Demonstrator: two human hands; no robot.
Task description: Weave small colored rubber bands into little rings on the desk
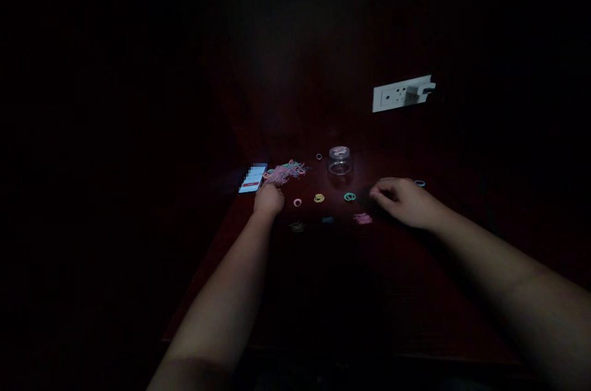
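My left hand (269, 200) is at the near edge of a loose pile of small pink, green and purple pieces (287, 173); its fingertips are hidden. My right hand (398, 199) hovers or rests right of some green rings (349, 197), thumb and fingertips pressed together, and whatever it pinches is too small to name. Between the hands lie a pink ring (297, 202) and yellow rings (319, 198). Nearer me are a dull yellowish cluster (297, 227), a dark blue cluster (327, 220) and a pink cluster (362, 218).
A clear lidded jar (340, 162) stands behind the rings, with a pale ring (319, 156) to its left. A lit phone (253, 178) lies left of the pile. One bluish ring (419, 183) is behind my right hand. The wall has a socket panel (392, 96) with a plug.
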